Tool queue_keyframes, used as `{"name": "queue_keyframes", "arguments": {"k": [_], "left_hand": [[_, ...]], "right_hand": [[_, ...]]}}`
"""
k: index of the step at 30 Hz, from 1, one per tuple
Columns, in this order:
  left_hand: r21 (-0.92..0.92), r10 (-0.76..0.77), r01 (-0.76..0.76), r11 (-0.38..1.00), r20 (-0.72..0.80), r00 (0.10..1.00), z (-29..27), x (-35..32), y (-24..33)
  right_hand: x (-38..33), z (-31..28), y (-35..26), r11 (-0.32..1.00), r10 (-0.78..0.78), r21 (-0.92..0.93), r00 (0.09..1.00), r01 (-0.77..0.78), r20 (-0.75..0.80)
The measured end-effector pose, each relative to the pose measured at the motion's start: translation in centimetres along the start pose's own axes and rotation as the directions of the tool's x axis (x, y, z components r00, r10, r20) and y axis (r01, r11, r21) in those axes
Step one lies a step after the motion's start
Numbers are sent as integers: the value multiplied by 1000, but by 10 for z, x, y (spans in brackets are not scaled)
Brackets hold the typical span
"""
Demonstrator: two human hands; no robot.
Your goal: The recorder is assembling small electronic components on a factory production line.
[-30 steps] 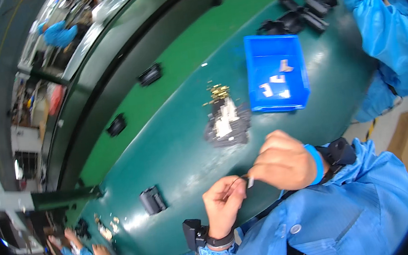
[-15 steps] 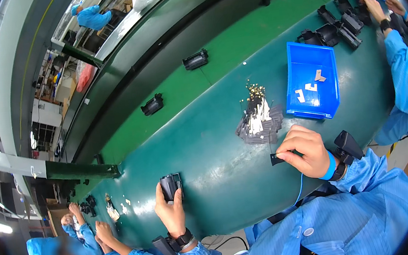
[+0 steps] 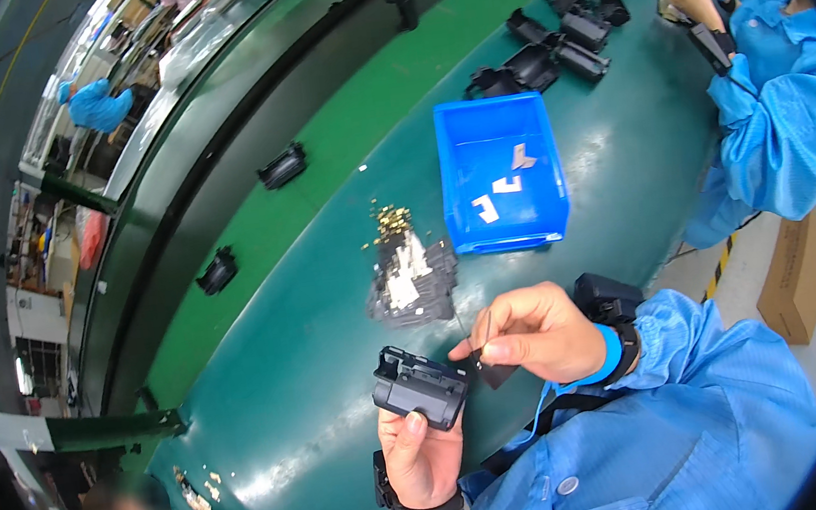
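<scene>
My left hand (image 3: 427,464) grips a black plastic housing (image 3: 422,391), its open, slotted side tipped up and its smooth rounded side toward me. Just to the right, my right hand (image 3: 550,337) pinches a small dark flat piece with a thin wire (image 3: 495,374) between thumb and forefinger. A narrow gap separates this piece from the housing. Beyond both hands lies a pile of dark flat pieces (image 3: 432,292) with white strips and thin leads ending in gold-coloured tips. Fingers partly hide the pinched piece.
A blue bin (image 3: 548,138) with a few pale cut pieces stands beyond my right hand. Several black housings (image 3: 529,65) cluster behind it; others ride on the green conveyor (image 3: 343,126). Co-workers sit to the right and lower left. A cardboard box (image 3: 793,277) stands on the floor at right.
My left hand has brought the housing rightward, close to my right hand, and turned its slotted side up. My right hand still pinches the wired piece. The view has shifted right.
</scene>
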State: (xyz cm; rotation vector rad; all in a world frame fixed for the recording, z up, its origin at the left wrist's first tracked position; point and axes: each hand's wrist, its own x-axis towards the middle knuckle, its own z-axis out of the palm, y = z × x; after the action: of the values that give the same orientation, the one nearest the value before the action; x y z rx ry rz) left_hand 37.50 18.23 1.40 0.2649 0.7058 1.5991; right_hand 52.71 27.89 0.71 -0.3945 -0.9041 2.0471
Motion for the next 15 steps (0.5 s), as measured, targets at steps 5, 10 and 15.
{"name": "queue_keyframes", "arguments": {"k": [5,10,15], "left_hand": [[-83,-18,16,996,-18,1000,17,7,-18],[-130,-65,65,989,5,998,17,8,-27],[-52,-34,30,998,-93,995,23,8,-34]], "right_hand": [[-7,-7,-5,991,-124,45,992,122,33],[-13,-5,-15,969,-222,-89,970,230,98],[-11,-8,-14,887,-294,-325,944,327,147]]}}
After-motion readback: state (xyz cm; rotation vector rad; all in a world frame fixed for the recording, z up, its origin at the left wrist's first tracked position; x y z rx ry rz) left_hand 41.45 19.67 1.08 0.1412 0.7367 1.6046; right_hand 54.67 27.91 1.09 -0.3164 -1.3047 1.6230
